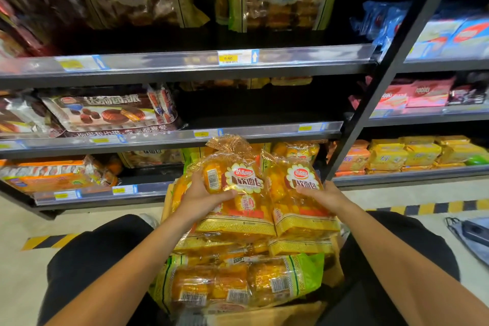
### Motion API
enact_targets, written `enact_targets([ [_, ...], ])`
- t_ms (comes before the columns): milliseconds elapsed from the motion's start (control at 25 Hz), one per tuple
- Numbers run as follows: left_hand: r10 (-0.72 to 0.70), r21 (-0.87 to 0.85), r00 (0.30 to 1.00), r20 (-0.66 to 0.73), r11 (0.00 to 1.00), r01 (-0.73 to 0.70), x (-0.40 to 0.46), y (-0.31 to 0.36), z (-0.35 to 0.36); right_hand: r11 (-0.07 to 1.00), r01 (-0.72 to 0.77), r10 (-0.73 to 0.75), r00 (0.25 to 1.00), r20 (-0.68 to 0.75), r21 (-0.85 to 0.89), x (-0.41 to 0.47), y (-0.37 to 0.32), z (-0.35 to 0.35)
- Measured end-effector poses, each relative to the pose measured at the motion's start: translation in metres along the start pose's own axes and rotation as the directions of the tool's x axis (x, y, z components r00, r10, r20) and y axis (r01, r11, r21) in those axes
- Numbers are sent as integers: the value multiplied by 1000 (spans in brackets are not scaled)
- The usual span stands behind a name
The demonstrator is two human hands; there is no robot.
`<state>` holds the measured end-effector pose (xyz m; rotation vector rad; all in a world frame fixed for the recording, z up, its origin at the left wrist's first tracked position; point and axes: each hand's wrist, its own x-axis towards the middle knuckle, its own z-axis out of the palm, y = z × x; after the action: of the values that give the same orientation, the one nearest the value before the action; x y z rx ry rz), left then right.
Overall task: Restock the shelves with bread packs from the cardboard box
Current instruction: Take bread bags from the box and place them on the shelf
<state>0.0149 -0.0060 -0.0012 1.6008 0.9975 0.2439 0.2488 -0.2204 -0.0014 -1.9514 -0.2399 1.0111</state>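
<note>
The left hand (201, 194) grips the left edge of a yellow bread pack (235, 193), fingers curled round its side and thumb lying across the front just under the label. The right hand (318, 194) holds a second yellow bread pack (296, 201) beside it, fingers pressed over the front near the label and curled at its right edge; how far the fingers wrap behind cannot be seen. The two packs stand side by side, touching, tilted back toward the shelving with their crimped tops up. They rest on a heap of further yellow packs, and in front of these, nearer the person, lies a green-edged bread pack (238, 283) on its side with barcodes showing. All of this sits in the cardboard box (291, 312), whose brown flaps show at the bottom and along the left side, between the person's dark-clad knees. Just behind the held packs is the lowest shelf (100, 192) of a dark metal rack, already carrying orange and yellow packs. The shelf above it (267, 131) holds chocolate pie boxes at the left, with a dark gap to their right. The top shelf (185, 61) bears large green-trimmed bread bags. A yellow-and-black floor stripe (434, 206) runs along the rack's foot at the right.
</note>
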Motion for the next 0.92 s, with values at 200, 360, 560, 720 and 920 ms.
enact_targets([
  [200,-22,-87,1000,6,996,23,1,6,5,994,-60,64,997,-43,94,4,3,-14],
  [360,-87,-61,996,-19,994,86,4,12,10,989,35,-35,999,-5,144,-3,0,-25],
  [560,-83,-159,995,-57,985,73,5,14,11,972,57,-80,992,93,228,-11,-6,-24],
  [720,-198,-266,979,-51,947,178,1,13,9,968,7,-51,984,169,251,-10,-8,-30],
  [920,-264,-201,954,145,936,289,-4,17,4,977,-34,-32,953,302,209,-16,-8,-33],
])
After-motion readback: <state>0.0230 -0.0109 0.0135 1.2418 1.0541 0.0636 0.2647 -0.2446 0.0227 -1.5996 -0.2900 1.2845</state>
